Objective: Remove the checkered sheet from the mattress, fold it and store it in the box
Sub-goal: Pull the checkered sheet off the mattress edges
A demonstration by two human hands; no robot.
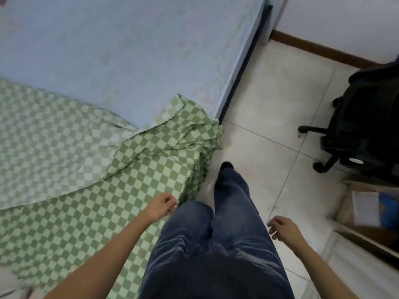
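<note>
The green and white checkered sheet [71,160] lies partly peeled back over the near half of the pale blue mattress [121,46], with a rumpled corner bunched at the mattress edge and hanging down its side. My left hand [164,202] hovers over the sheet's near edge beside my thigh, fingers loosely curled, holding nothing. My right hand [280,228] hangs over the floor to the right of my legs, fingers loosely curled and empty. A cardboard box [364,209] with papers and something blue inside sits at the right edge.
White tiled floor [269,108] runs along the right side of the bed. A black wheeled office chair [358,121] stands at the right, just beyond the box. A brown skirting board lines the far wall. My legs in blue jeans stand beside the mattress.
</note>
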